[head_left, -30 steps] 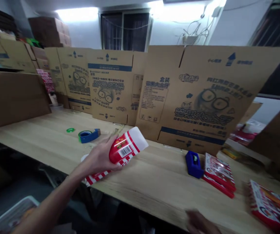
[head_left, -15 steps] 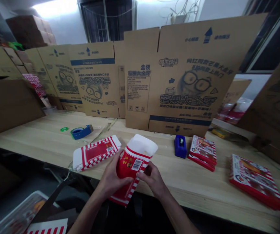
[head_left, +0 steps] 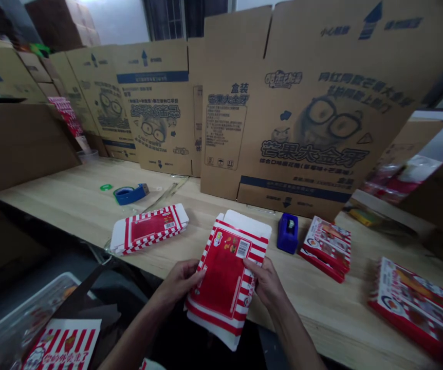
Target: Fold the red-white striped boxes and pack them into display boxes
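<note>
Both my hands hold a red-and-white striped carton (head_left: 227, 275) upright over the near edge of the wooden table (head_left: 82, 200), its red printed face with a barcode turned to me. My left hand (head_left: 179, 282) grips its left side, fingers curled round the edge. My right hand (head_left: 265, 281) pinches its right side. A second, identical carton (head_left: 148, 234) lies on its side on the table, just left of my hands.
A blue tape dispenser (head_left: 288, 234) and red snack packs (head_left: 327, 246) sit to the right, a larger pack (head_left: 414, 303) beyond. A blue tape roll (head_left: 131, 193) lies at the left. Tall printed cardboard cartons (head_left: 302, 108) wall off the table's back. A striped sheet (head_left: 63, 344) lies in a bin below left.
My left hand set one carton down on the table. Both hands then took up another, which has turned from open and rounded to flat, facing me.
</note>
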`<state>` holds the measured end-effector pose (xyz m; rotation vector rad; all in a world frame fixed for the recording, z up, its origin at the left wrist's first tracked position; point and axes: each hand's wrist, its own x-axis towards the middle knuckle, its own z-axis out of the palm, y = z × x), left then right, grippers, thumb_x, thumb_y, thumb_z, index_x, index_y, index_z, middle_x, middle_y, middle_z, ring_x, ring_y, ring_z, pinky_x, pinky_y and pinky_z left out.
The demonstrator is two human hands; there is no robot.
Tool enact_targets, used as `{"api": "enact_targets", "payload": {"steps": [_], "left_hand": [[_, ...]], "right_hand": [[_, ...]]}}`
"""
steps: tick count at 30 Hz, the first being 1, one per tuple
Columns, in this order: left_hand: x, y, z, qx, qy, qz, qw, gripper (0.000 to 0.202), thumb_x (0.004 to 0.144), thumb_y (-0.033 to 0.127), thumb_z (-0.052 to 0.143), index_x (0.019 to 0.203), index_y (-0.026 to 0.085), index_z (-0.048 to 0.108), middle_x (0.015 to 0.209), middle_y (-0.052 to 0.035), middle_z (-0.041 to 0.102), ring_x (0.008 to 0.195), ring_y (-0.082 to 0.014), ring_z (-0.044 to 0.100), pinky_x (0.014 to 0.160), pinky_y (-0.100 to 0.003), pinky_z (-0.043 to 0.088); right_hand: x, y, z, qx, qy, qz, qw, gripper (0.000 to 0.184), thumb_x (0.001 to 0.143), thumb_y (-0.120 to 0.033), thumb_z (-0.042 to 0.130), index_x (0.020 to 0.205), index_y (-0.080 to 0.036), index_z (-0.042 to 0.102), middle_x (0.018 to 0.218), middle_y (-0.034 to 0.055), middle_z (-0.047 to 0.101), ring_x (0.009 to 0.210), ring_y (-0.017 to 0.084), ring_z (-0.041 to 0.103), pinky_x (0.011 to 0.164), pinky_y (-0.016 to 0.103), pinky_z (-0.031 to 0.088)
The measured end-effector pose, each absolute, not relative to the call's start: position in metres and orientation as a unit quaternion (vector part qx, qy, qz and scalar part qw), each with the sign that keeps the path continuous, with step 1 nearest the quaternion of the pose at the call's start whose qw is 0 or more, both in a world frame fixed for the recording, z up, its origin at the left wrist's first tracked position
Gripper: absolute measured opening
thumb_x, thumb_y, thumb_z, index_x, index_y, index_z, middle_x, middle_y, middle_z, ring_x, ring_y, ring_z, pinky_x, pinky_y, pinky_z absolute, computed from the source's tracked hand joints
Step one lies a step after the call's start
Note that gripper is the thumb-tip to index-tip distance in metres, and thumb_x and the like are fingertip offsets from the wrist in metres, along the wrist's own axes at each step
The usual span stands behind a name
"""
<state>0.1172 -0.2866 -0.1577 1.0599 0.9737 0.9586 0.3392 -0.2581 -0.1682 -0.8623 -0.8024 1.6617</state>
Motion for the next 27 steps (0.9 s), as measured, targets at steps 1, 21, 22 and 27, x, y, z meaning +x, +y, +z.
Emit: {"api": "enact_targets", "payload": {"steps": [1, 21, 22, 27], "left_hand": [[0.121, -0.288, -0.165, 0.446, 0.435, 0.418, 0.661, 0.037, 0.073, 0.05, 0.072, 0.081, 0.014, 0.069, 0.072, -0.0038, 0.07, 0.064, -0.0169, 0.064, 0.063, -0.025, 0.05], [0.16, -0.259, -0.208, 0.406, 0.44, 0.492, 0.631, 0.045, 0.08, 0.048, 0.065, 0.108, 0.013, 0.065, 0.09, -0.008, 0.073, 0.076, -0.0227, 0.068, 0.069, -0.032, 0.054], [0.156, -0.262, -0.21, 0.422, 0.438, 0.479, 0.633, 0.049, 0.082, 0.047, 0.064, 0.119, 0.014, 0.06, 0.099, -0.0092, 0.072, 0.083, -0.0238, 0.069, 0.074, -0.033, 0.055], [0.136, -0.275, -0.224, 0.516, 0.442, 0.469, 0.563, 0.064, 0.088, 0.036, 0.059, 0.145, 0.023, 0.033, 0.139, -0.0091, 0.052, 0.122, -0.0244, 0.054, 0.103, -0.035, 0.045]], "right_hand": [[0.344, -0.253, -0.169, -0.365, -0.335, 0.697, 0.519, 0.036, 0.062, -0.035, 0.084, 0.092, -0.016, 0.073, 0.095, 0.0085, 0.075, 0.082, 0.026, 0.071, 0.08, 0.038, 0.055], [0.362, -0.274, -0.227, -0.444, -0.364, 0.604, 0.553, 0.059, 0.076, -0.032, 0.075, 0.128, -0.029, 0.047, 0.124, 0.0055, 0.063, 0.108, 0.023, 0.063, 0.093, 0.038, 0.051], [0.361, -0.275, -0.229, -0.455, -0.368, 0.584, 0.562, 0.061, 0.075, -0.032, 0.076, 0.128, -0.03, 0.045, 0.122, 0.0049, 0.063, 0.107, 0.022, 0.064, 0.092, 0.037, 0.052], [0.348, -0.281, -0.234, -0.463, -0.398, 0.578, 0.541, 0.07, 0.079, -0.034, 0.071, 0.14, -0.03, 0.036, 0.116, 0.0057, 0.065, 0.1, 0.021, 0.066, 0.087, 0.036, 0.055]]}}
